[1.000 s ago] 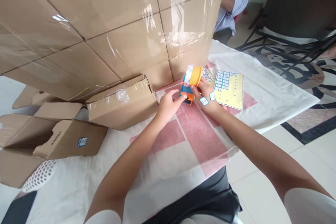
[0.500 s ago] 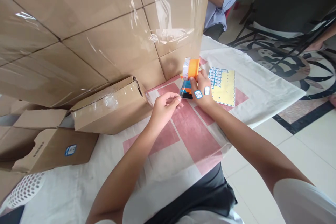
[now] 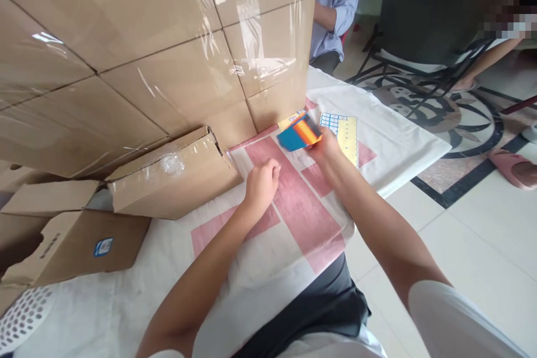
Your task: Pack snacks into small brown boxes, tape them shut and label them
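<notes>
Both hands shifted: right hand (image 3: 325, 148) tipped the tape dispenser (image 3: 300, 134) flat.

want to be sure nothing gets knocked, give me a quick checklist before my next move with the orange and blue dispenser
1. Dispenser grip: right hand holds the orange and blue dispenser above the cloth: ok, though blurred.
2. Left hand free: loosely closed over the red-and-white cloth; whether it pinches anything: cannot tell.
3. Sticker sheet flat beside the right hand: ok.
4. Small taped carton within the left hand's reach: ok.
5. Room behind: wrapped carton stack stands close to the dispenser: not ok.
</notes>
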### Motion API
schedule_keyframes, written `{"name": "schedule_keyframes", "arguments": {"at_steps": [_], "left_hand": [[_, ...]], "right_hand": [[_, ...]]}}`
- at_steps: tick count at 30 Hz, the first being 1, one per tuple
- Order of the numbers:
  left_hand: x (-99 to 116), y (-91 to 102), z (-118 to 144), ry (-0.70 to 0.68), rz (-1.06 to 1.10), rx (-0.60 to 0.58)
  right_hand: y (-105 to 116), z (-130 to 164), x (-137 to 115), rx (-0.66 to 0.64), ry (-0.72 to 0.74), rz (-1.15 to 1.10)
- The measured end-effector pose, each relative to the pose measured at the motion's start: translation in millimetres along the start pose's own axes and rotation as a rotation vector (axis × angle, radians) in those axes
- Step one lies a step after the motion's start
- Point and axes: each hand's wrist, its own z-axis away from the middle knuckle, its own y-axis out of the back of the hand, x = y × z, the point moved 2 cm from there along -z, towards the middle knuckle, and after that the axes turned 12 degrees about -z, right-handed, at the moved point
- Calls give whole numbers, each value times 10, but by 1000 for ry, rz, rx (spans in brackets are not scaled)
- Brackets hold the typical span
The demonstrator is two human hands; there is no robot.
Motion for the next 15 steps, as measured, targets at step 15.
{"name": "schedule_keyframes", "arguments": {"at_steps": [15], "left_hand": [[345,59,180,223,145,-260]], "right_hand": [[-653,487,215,-371,431,749]]}}
